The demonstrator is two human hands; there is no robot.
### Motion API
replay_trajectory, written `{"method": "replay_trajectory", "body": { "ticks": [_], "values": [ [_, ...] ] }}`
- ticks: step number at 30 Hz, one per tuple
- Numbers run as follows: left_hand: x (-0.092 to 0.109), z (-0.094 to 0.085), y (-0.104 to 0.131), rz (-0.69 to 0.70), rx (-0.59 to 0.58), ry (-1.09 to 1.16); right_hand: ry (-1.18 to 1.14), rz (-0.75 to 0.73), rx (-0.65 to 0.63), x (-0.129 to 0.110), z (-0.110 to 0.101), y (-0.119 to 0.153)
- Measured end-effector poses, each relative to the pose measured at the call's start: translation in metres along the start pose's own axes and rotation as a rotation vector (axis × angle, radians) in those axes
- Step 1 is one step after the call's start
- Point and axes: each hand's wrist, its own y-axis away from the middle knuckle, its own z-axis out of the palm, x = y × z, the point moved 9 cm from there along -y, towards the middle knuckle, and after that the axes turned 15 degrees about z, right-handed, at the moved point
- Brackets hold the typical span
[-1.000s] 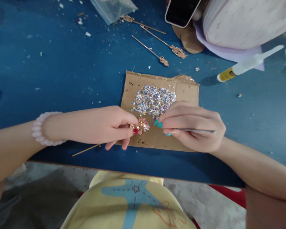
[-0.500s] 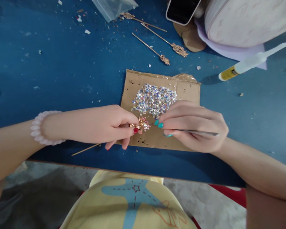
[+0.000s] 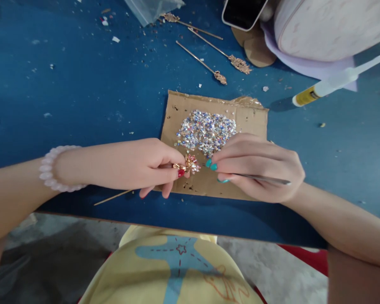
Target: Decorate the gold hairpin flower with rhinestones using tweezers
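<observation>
Between thumb and fingers, my left hand (image 3: 139, 165) pinches a gold hairpin head with pink and clear stones (image 3: 192, 164); a thin stick shows below that wrist. My right hand (image 3: 259, 169) is closed on slim metal tweezers (image 3: 266, 179), whose tip points left at the stones. Whether the tip touches them is too small to tell. Both hands are over the lower part of a cardboard piece (image 3: 253, 122). Just above them on the cardboard lies a pile of small shiny rhinestones (image 3: 205, 131).
Several gold hairpins (image 3: 240, 64) lie beyond the cardboard, near a plastic bag (image 3: 152, 9). At the upper right are a phone (image 3: 243, 12), a pale pouch (image 3: 329, 29) and a glue bottle (image 3: 323, 86). The blue table's edge (image 3: 177, 228) is close to my body.
Both hands keep nearly the same pose and hold the same things. The view has shifted very slightly.
</observation>
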Motion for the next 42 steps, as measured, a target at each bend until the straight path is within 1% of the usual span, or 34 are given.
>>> {"method": "replay_trajectory", "body": {
  "ticks": [14,18,23,33,39,42],
  "values": [
    [-0.002,0.000,-0.001,0.010,-0.007,-0.019,0.021,-0.021,-0.017,0.000,0.001,0.002],
    [-0.002,0.000,-0.001,0.009,-0.001,-0.004,0.015,-0.048,0.003,-0.002,-0.002,0.002],
    [0.000,0.000,-0.001,0.023,0.009,0.002,0.029,-0.030,-0.012,-0.003,0.000,0.002],
    [-0.001,0.000,-0.001,0.012,0.004,0.004,0.002,-0.028,0.003,-0.003,0.000,0.003],
    [-0.002,-0.001,0.001,0.011,-0.006,-0.006,-0.048,0.030,0.071,0.013,-0.009,0.004],
    [-0.004,-0.002,0.003,-0.015,-0.040,0.006,-0.062,0.065,0.131,0.022,-0.013,0.005]
  ]
}}
